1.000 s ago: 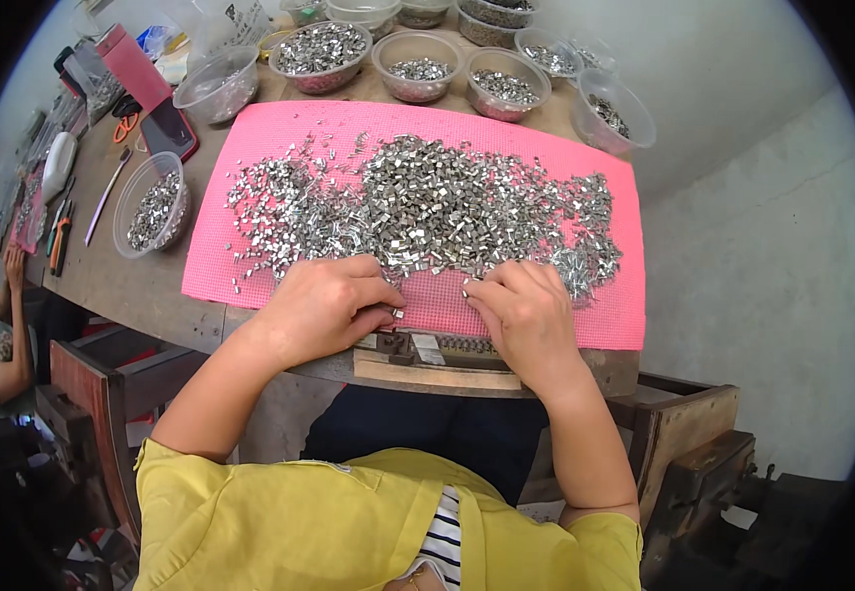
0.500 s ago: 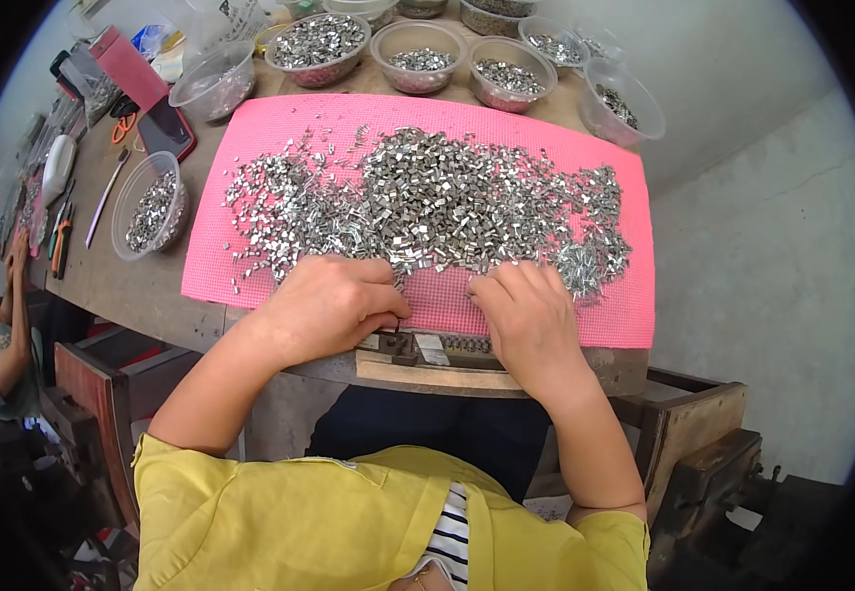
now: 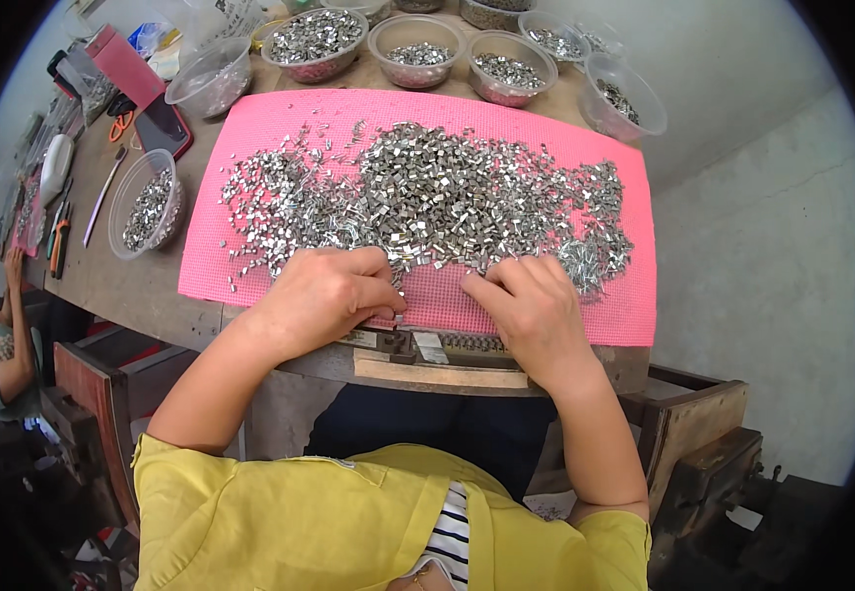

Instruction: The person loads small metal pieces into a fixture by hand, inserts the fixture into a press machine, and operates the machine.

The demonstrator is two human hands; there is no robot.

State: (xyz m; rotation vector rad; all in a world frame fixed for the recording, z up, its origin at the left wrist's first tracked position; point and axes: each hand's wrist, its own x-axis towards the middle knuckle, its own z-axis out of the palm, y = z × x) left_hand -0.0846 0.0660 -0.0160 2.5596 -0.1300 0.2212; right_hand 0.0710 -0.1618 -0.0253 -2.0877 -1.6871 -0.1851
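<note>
The right hand's (image 3: 536,307) fingertips were partly hidden beneath its curl; its grip couldn't be told. At the left hand's (image 3: 327,295) bent fingertips showed a tiny metal piece (image 3: 399,319), whether pinched or merely touched unclear. Beyond both, shiny, boxy metal bits (image 3: 437,192) lay heaped on a grid-textured pink mat (image 3: 437,301), bare between the hands, left and right edges open.

Dark phone (image 3: 163,128) near scissors (image 3: 116,129) (orange-handled)

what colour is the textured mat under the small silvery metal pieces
The textured rectangular mat under the small silvery metal pieces is pink, best in the head view.
</note>
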